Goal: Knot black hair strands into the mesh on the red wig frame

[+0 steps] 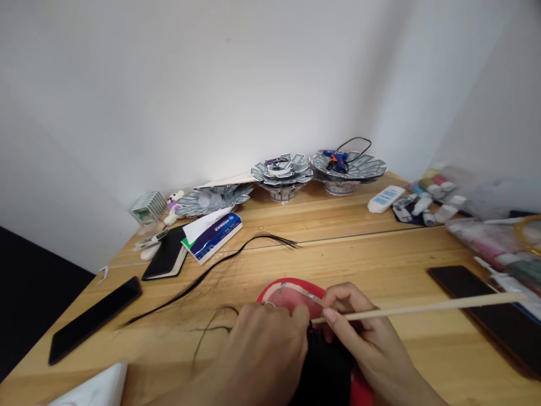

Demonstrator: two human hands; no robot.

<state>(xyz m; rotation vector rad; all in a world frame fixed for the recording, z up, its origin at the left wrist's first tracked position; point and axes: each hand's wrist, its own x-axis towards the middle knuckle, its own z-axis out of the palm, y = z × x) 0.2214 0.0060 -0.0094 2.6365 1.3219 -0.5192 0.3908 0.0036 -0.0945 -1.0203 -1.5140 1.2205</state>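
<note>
While both hands work close together near the front of the wooden surface, the right hand pinches a thin wooden stick between thumb and fingers, its tip just at the top of a bundle of black hair. The left hand, with a ring on one finger, curls over the red piece, which has a pinkish centre; whether it is gripping that piece or the hair cannot be told. The red piece lies under both hands, with the hair bundle across its near part. A long black hair strand trails over the surface to the left. Farther off sit a black phone, a black notebook, a blue-and-white box and a fanned card bowl holding a blue-and-orange hot glue gun.
</note>
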